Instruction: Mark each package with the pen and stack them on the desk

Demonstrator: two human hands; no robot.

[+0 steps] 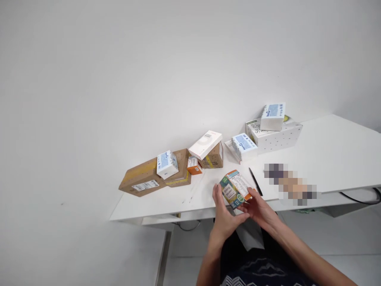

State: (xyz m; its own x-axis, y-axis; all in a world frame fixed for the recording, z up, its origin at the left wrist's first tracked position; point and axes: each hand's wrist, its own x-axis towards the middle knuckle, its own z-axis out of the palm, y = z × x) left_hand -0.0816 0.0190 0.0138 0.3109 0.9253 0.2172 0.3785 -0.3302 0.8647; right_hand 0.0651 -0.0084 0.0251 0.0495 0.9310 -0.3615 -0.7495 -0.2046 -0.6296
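A small printed carton [232, 191] with green, orange and white sides is held above the table's front edge, tilted. My left hand [224, 219] grips its left side, with the thumb stretched below it. The fingers of my right hand [261, 210] close on its lower right corner. Close to the carton on the right, a black pen [256, 182] lies on the white table [321, 159]. Behind the carton, a small orange and white box [194, 165] stands beside a brown box [216, 157].
Long brown cardboard boxes [143, 174] stand at the left, with a tissue pack [167, 165] on top. A white box [206, 144] rests on the brown box. Another tissue pack [244, 143] and a large white carton [276, 137] stand along the wall. A pixelated patch [291, 183] hides something.
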